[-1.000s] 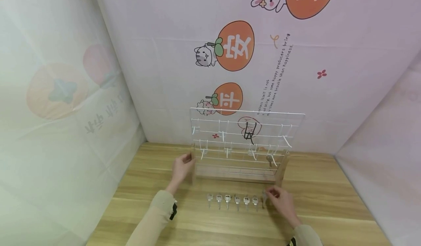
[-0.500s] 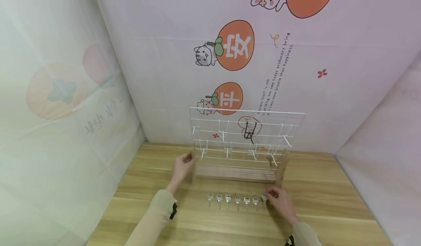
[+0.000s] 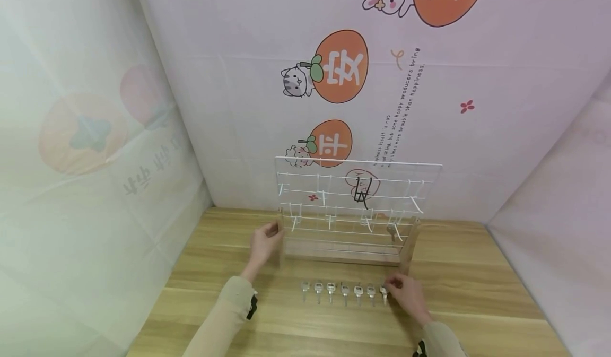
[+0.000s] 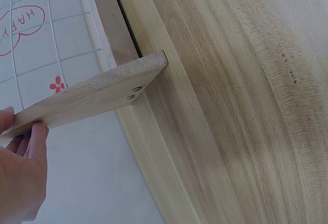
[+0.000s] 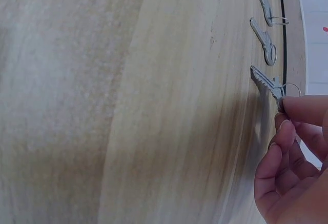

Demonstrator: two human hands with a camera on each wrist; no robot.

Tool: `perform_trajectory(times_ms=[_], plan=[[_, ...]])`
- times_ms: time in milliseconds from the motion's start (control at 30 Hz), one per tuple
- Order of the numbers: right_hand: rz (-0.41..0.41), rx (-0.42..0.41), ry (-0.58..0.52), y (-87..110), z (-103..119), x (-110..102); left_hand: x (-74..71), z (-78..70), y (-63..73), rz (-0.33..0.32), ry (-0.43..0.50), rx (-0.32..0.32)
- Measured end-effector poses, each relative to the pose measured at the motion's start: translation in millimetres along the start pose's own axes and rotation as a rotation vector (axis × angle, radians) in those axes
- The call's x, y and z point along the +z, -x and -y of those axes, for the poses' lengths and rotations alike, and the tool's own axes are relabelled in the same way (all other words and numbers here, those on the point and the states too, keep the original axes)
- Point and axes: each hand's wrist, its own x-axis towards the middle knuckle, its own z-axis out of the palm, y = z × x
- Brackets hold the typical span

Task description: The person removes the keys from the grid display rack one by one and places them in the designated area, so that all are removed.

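My right hand (image 3: 407,295) pinches the head of a silver key (image 5: 267,84) between thumb and finger, at the right end of a row of keys. The key's toothed blade points away from the fingers, and a thin ring hangs at its head. My left hand (image 3: 263,244) grips the wooden side post (image 4: 82,103) of a white wire rack (image 3: 358,162), thumb on one face and fingers on the other. White hooks and one black hook (image 3: 361,195) hang on the rack. Another key (image 3: 392,232) hangs at its lower right.
Several silver keys (image 3: 331,290) lie side by side on the wood-grain table (image 3: 324,333) before the rack. The rack's wooden base (image 3: 341,260) runs between its two posts. Behind it rises a printed cloth wall (image 3: 248,107), with more cloth at both sides.
The key in my right hand has turned, its flat face showing half a second ago and its blade now pointing down toward the front. My left hand stays on the post.
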Motion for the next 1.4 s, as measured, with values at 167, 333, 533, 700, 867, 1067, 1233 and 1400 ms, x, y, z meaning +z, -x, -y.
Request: perform_trajectory(times_ms=[167,333,533,700,867,1067,1233,1400], plan=[[-0.004,-0.008,0.036,-1.3,-5.3,2.8,0.5,1.3,-0.6,-0.002,-0.014,0.008],[0.0,-0.012,0.053,-2.9,-9.1,4.7,0.5,0.5,-0.1,-0.002,-0.018,0.021],[0.014,-0.02,0.06,-2.6,-6.9,3.3,-0.1,-0.2,0.0,0.0,-0.015,0.011],[0.018,-0.018,0.063,-1.9,-6.2,3.2,0.2,0.7,-0.5,-0.003,-0.019,0.018],[0.049,0.014,0.041,-2.0,-5.3,2.3,0.8,0.5,-0.2,-0.008,-0.022,0.023],[0.056,0.022,0.042,-1.6,-5.2,2.2,1.1,-1.0,0.2,-0.021,0.004,0.02],[0.041,0.009,0.042,-1.4,-6.5,2.4,1.4,-1.1,0.5,-0.026,0.002,0.027],[0.038,0.015,0.021,-1.9,-8.0,1.8,1.3,-1.7,0.8,-0.022,0.005,0.02]])
